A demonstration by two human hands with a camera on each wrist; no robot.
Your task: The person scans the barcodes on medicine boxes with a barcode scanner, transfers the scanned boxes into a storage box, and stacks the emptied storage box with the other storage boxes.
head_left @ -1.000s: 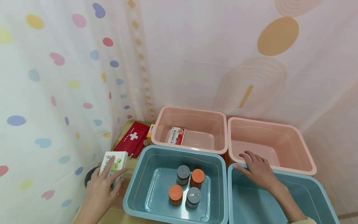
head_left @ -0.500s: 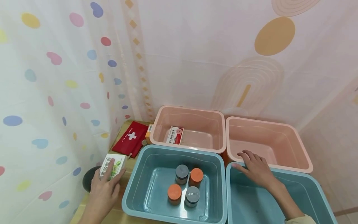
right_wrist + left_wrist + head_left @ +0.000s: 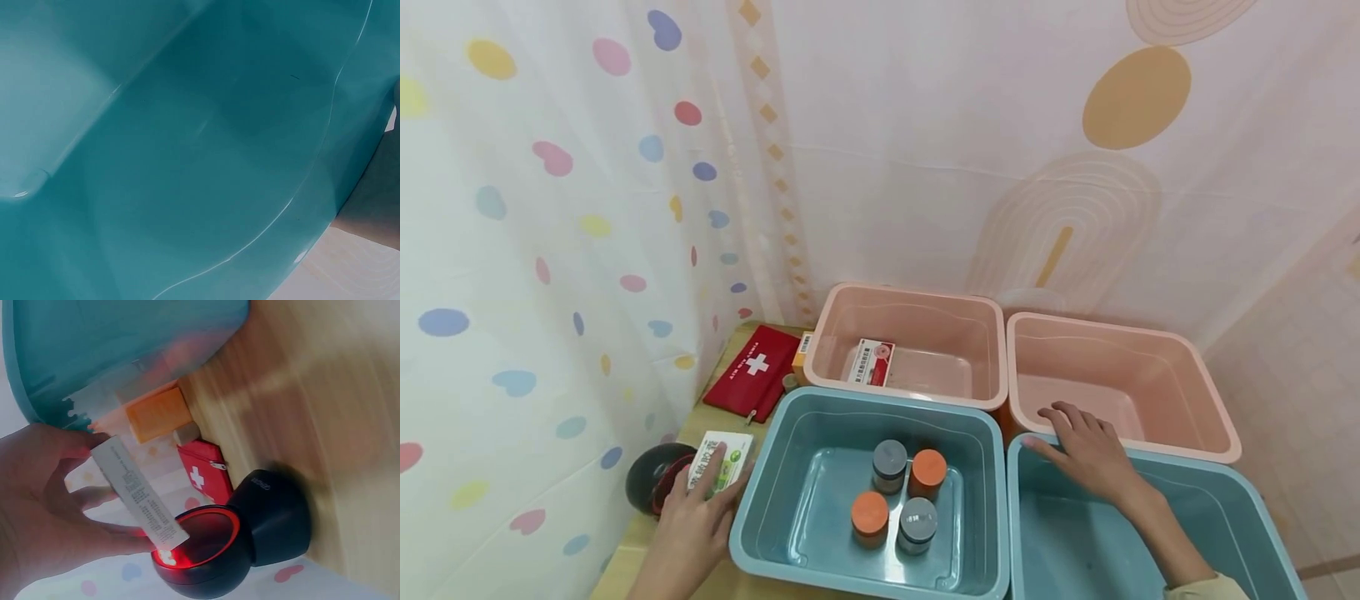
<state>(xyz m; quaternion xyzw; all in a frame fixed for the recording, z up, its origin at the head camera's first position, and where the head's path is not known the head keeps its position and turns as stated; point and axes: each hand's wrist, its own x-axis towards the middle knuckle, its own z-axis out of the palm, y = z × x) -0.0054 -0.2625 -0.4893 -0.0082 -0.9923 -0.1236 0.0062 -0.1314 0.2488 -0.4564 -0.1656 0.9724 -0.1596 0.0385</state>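
Observation:
My left hand [image 3: 688,521] pinches a white and green medicine box [image 3: 724,460] between thumb and fingers, left of the near blue bin. In the left wrist view the box [image 3: 139,494] has a printed narrow side facing the camera, and its lower end overlaps a black desktop barcode scanner [image 3: 275,515]. The scanner's round window glows red. In the head view the scanner [image 3: 651,482] is partly hidden behind the hand and box. My right hand [image 3: 1092,457] rests on the far rim of the right blue bin [image 3: 1150,521], holding nothing.
Several jars with grey and orange lids [image 3: 870,512] stand in the left blue bin [image 3: 797,408]. A red and white medicine box [image 3: 872,362] lies in the left pink bin [image 3: 925,302]; another pink bin [image 3: 1120,329] sits beside it. A red first aid pouch [image 3: 748,375] and orange box [image 3: 802,357] lie behind.
The left hand has moved the medicine box lower and slightly right, tilting it beside the scanner, which now shows more and glows red. The right hand stays on the rim.

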